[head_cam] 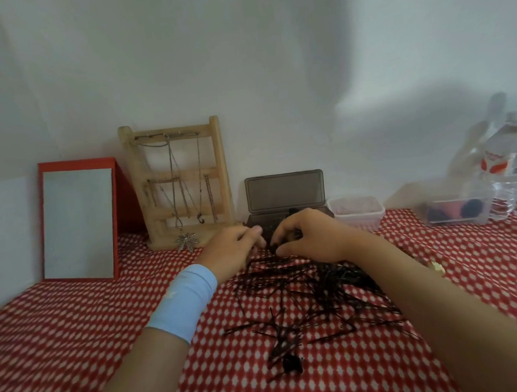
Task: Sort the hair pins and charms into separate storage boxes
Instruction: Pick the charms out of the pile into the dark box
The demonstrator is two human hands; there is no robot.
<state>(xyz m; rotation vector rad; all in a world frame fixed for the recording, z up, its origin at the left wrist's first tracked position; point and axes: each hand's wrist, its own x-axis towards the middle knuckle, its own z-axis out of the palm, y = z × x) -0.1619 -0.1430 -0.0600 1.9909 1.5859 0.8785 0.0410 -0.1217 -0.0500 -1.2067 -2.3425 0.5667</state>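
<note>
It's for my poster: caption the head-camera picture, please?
Left hand and right hand gather hair pins by the open dark box on a red cloth.

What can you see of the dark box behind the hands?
The dark box is smoky, see-through plastic, rectangular with rounded corners. Its lid stands open, upright toward the wall. The base sits on the red cloth between the wooden stand and the clear tub, partly hidden by the left hand and right hand; contact unclear.

Hair pins heaped before box; rack left of box; tub right; mirror leftmost
</note>
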